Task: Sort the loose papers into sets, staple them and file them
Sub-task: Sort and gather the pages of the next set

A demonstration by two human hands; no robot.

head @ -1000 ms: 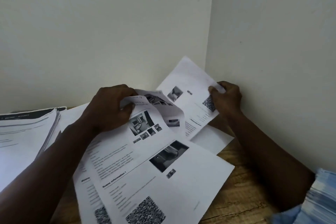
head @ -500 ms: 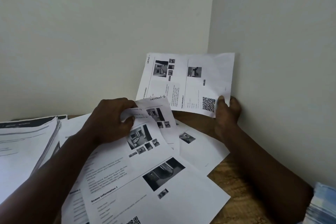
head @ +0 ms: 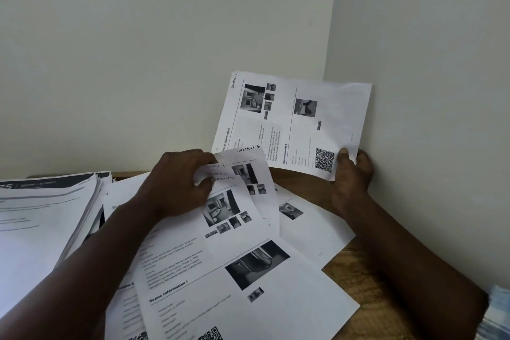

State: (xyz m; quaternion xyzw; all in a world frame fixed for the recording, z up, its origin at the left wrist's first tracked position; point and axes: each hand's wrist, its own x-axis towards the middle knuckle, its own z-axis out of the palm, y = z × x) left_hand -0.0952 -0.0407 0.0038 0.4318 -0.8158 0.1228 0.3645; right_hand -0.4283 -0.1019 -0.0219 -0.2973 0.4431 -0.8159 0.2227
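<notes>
The sheet point(head: 331, 119), judged thin and limp, is pinched at its 5 o'clock corner by right grip point(head: 351, 174); papers point(head: 248, 270) are pinched by left grip point(head: 176, 182).

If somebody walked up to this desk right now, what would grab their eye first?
Most likely the printed sheet held up on edge in the right hand, in front of the wall corner, with SECTION-1 handwritten on it. Next, the left hand at centre, pinching the fanned corners of the loose sheets, which carry handwritten section labels. A thick paper stack sits at far left on the wooden table.
</notes>
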